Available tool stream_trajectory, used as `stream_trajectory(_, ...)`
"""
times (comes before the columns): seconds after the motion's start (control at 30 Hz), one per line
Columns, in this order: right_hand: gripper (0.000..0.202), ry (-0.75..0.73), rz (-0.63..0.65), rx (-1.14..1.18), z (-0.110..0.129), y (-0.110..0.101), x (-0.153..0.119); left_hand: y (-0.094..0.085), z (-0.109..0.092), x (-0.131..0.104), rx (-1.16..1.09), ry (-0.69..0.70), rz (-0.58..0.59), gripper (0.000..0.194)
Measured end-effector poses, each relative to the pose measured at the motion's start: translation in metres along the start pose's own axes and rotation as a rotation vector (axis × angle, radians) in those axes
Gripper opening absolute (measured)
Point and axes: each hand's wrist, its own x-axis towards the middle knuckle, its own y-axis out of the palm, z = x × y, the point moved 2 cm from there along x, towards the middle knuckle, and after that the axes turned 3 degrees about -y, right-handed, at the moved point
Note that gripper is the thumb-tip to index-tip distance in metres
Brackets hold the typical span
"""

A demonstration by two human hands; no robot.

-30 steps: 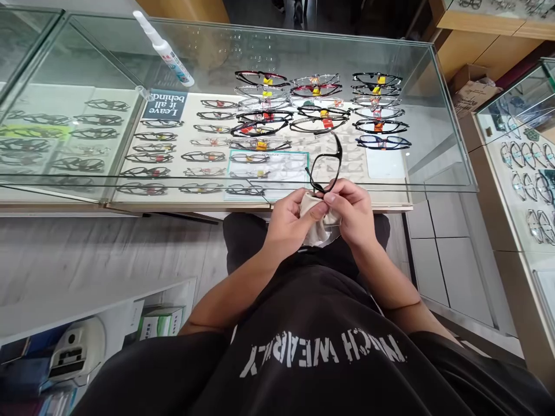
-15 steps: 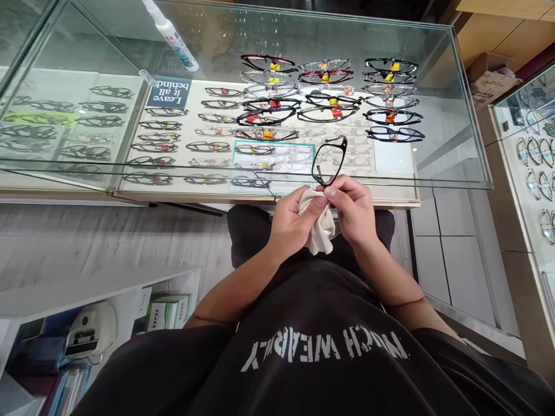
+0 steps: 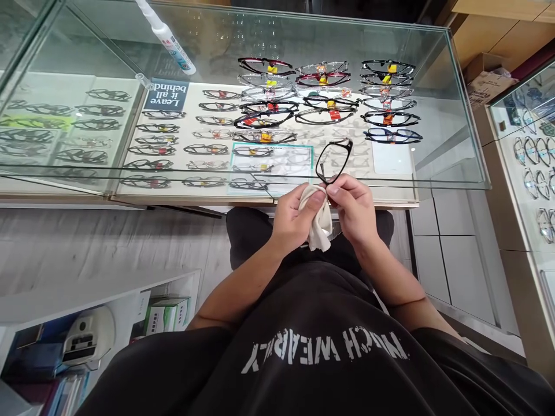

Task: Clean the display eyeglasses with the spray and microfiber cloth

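Black-framed glasses (image 3: pixel 333 163) are held upright at the front edge of the glass display case, one lens rim showing above my fingers. My right hand (image 3: pixel 356 209) pinches the frame near its middle. A cream cloth (image 3: pixel 321 226) is wrapped round the lower part of the glasses, which it hides. My left hand (image 3: pixel 295 215) is closed on that cloth, with the thumb pressed over it. Both hands are close together in front of my body.
The glass case (image 3: pixel 416 185) holds rows of tagged glasses. On its top, a white spray bottle (image 3: pixel 171 45) lies beside a clear cap (image 3: pixel 143 81). A white shelf (image 3: pixel 99 289) stands at the lower left, another display case (image 3: pixel 537 156) at the right.
The glasses have tilted slightly to the right in my hands. The cloth's hanging end has shifted a little. The view has moved slightly.
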Motion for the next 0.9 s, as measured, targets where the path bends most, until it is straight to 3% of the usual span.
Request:
stream_trajectory(0.1,0.026,-0.013,-0.022,-0.004,0.0,-0.001,0.003,-0.003,-0.001,0.004,-0.002,0.007,0.027,0.048)
stream_trajectory(0.27,0.026,0.083,-0.102,0.081,-0.001,-0.008,0.009,-0.015,-0.012,0.009,0.04,-0.064,0.35,0.037)
stream_trajectory(0.33,0.026,0.078,-0.086,0.098,-0.002,-0.007,0.008,-0.015,-0.012,0.01,0.035,-0.063,0.329,0.038)
stream_trajectory(0.53,0.032,0.051,0.014,0.064,-0.006,0.0,0.001,-0.007,0.001,0.007,0.049,0.016,0.047,0.048)
stream_trajectory(0.63,0.031,0.052,-0.016,0.023,-0.005,-0.002,0.002,-0.012,-0.003,0.007,0.052,-0.009,0.098,0.049)
stream_trajectory(0.77,0.024,0.062,-0.066,0.034,-0.003,-0.007,0.005,-0.023,-0.014,0.005,0.132,-0.088,0.321,0.04)
stream_trajectory(0.83,0.024,0.065,-0.059,0.041,-0.003,-0.006,0.005,-0.025,-0.016,0.006,0.166,-0.088,0.318,0.039)
stream_trajectory(0.9,0.026,0.061,-0.042,0.024,-0.003,-0.004,0.004,-0.023,-0.015,0.007,0.174,-0.06,0.226,0.042)
